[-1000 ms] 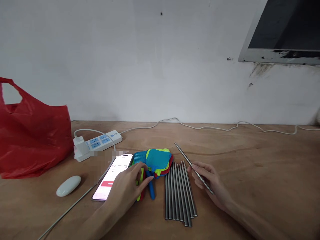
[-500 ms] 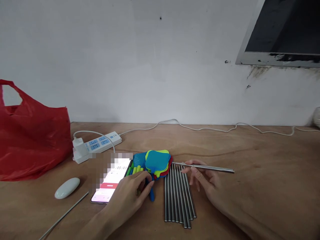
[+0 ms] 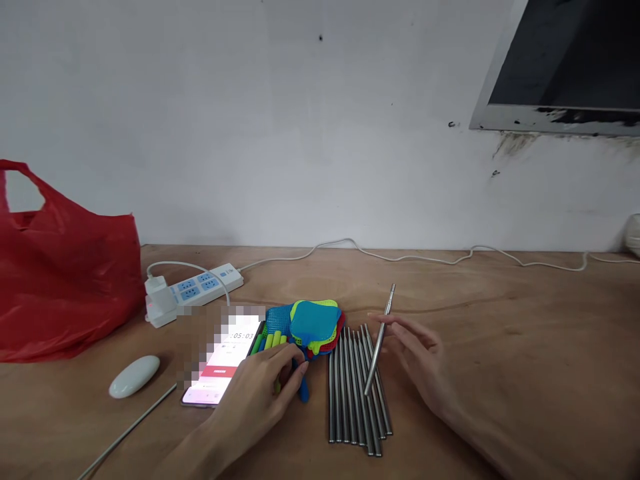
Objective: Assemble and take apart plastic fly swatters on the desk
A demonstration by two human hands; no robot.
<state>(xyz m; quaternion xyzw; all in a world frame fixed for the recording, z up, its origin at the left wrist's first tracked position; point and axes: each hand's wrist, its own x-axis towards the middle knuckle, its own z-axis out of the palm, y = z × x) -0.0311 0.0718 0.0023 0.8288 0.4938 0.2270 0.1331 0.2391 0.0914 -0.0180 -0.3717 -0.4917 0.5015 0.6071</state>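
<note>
My right hand point(image 3: 417, 353) pinches a telescopic steel rod point(image 3: 380, 347) between thumb and fingers. The rod slants upright, its thin stepped tip pointing up and away. Below it, several similar steel rods point(image 3: 353, 400) lie side by side on the table. My left hand point(image 3: 263, 380) rests with curled fingers over a group of plastic handles point(image 3: 273, 340) in green, yellow and blue. A blue handle point(image 3: 304, 390) pokes out beneath its thumb; the exact grip is partly hidden. Just beyond lie stacked mesh fly swatter heads point(image 3: 314, 321) in blue, yellow and red.
A lit phone point(image 3: 220, 370) lies by my left wrist, with a white mouse point(image 3: 134, 377) farther left. Behind are a white power strip point(image 3: 200, 290) and a red plastic bag point(image 3: 65, 280). A white cable point(image 3: 410, 258) runs along the wall.
My right hand has turned the steel rod from nearly level, pointing right, to steeply slanted above the other rods. The left hand has barely moved.
</note>
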